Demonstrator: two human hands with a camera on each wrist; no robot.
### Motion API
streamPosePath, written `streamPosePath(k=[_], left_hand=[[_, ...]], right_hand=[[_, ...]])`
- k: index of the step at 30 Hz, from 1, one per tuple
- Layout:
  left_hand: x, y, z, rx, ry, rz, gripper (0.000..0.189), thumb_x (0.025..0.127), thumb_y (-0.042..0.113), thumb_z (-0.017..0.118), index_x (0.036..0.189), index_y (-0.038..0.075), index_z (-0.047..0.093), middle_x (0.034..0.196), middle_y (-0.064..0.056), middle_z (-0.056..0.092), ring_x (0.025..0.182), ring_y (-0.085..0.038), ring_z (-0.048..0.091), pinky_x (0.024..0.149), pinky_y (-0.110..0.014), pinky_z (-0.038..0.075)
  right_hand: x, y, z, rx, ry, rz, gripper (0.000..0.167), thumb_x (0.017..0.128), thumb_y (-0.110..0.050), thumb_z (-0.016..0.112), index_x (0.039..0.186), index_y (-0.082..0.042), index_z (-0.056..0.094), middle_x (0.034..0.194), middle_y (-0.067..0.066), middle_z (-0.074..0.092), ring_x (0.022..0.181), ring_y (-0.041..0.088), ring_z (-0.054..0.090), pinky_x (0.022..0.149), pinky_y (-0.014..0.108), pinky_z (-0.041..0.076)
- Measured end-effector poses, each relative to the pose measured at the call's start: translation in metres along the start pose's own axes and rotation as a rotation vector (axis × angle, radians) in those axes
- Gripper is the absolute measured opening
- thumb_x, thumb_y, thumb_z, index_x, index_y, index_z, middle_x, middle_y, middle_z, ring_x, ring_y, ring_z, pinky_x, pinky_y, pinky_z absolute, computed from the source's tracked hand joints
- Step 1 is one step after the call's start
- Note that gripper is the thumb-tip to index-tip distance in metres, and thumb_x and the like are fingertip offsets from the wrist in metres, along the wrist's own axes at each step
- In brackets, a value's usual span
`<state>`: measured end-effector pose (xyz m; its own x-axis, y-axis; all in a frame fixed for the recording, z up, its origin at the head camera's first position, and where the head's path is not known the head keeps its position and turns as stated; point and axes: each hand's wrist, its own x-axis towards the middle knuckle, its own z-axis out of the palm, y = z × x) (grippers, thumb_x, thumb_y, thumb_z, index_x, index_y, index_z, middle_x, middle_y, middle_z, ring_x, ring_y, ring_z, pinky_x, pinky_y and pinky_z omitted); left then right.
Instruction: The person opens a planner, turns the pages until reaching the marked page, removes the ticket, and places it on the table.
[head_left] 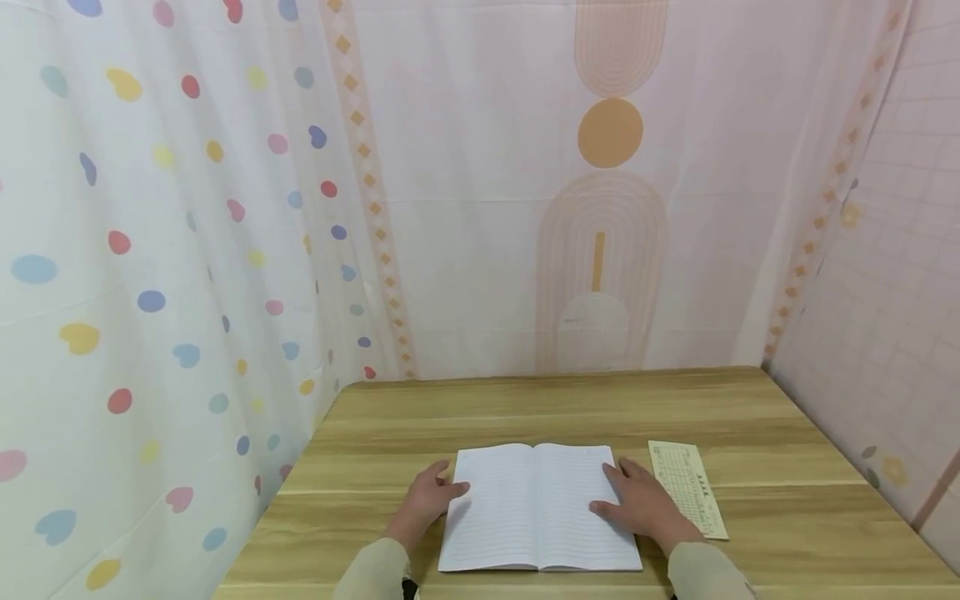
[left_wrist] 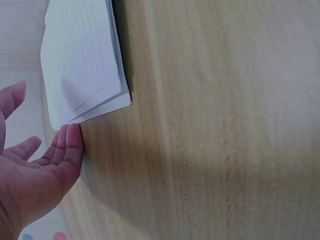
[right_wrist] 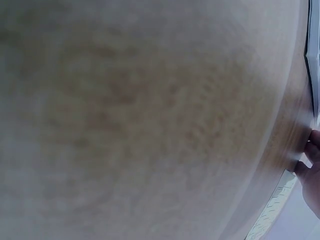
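Observation:
An open notebook [head_left: 495,508] with blank lined pages lies flat on the wooden table, its fold running away from the person. At its left edge is my left hand [head_left: 427,504], thumb over the page margin in the head view. The left wrist view shows the fingertips [left_wrist: 73,131] right at the notebook's edge and the thumb raised. My right hand [head_left: 645,504] lies along the right edge, fingers spread and thumb over the right page. Only part of that hand [right_wrist: 311,172] shows in the right wrist view.
A pale yellow printed slip of paper [head_left: 678,465] lies on the table [head_left: 795,517] just right of the right hand, partly covered by the wrist. Curtains [head_left: 465,208] with printed patterns hang behind the table and along both sides.

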<state>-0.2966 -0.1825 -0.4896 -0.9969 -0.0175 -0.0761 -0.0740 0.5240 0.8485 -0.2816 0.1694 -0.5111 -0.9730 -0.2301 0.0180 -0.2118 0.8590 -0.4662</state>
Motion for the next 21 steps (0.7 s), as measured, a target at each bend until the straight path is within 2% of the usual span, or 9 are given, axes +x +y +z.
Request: streamPosePath(k=[4, 9, 14, 21], left_hand=[[0.0, -0.001, 0.001, -0.029, -0.01, -0.013, 0.073, 0.09, 0.019, 0.074, 0.144, -0.012, 0.038, 0.123, -0.03, 0.056, 0.109, -0.035, 0.058, 0.087, -0.047, 0.051], [0.002, -0.004, 0.002, -0.124, -0.019, -0.043, 0.072, 0.092, 0.018, 0.071, 0.144, -0.015, 0.034, 0.131, -0.04, 0.049, 0.115, -0.044, 0.058, 0.089, -0.048, 0.053], [0.002, -0.006, 0.001, -0.178, -0.027, -0.085, 0.071, 0.094, 0.02, 0.068, 0.146, -0.013, 0.032, 0.139, -0.041, 0.041, 0.117, -0.045, 0.056, 0.09, -0.049, 0.051], [0.006, -0.005, -0.001, -0.258, -0.029, -0.09, 0.075, 0.095, 0.022, 0.068, 0.149, -0.011, 0.028, 0.139, -0.037, 0.042, 0.122, -0.046, 0.051, 0.093, -0.049, 0.05]], right_hand=[[0.0, 0.0, 0.002, -0.002, 0.003, 0.006, 0.08, 0.088, -0.052, 0.069, 0.143, 0.004, 0.048, 0.148, 0.036, 0.035, 0.137, 0.052, 0.032, 0.109, 0.062, 0.029], [0.001, 0.002, 0.006, -0.005, 0.004, 0.013, 0.081, 0.088, -0.053, 0.069, 0.143, 0.003, 0.049, 0.148, 0.036, 0.035, 0.137, 0.052, 0.032, 0.109, 0.062, 0.029], [0.002, 0.005, 0.01, -0.014, 0.01, 0.003, 0.081, 0.088, -0.054, 0.068, 0.142, 0.003, 0.049, 0.147, 0.036, 0.036, 0.137, 0.052, 0.033, 0.108, 0.062, 0.029], [0.005, 0.007, 0.007, -0.021, 0.016, -0.005, 0.082, 0.088, -0.055, 0.067, 0.143, 0.004, 0.048, 0.148, 0.036, 0.036, 0.137, 0.052, 0.032, 0.109, 0.062, 0.029]])
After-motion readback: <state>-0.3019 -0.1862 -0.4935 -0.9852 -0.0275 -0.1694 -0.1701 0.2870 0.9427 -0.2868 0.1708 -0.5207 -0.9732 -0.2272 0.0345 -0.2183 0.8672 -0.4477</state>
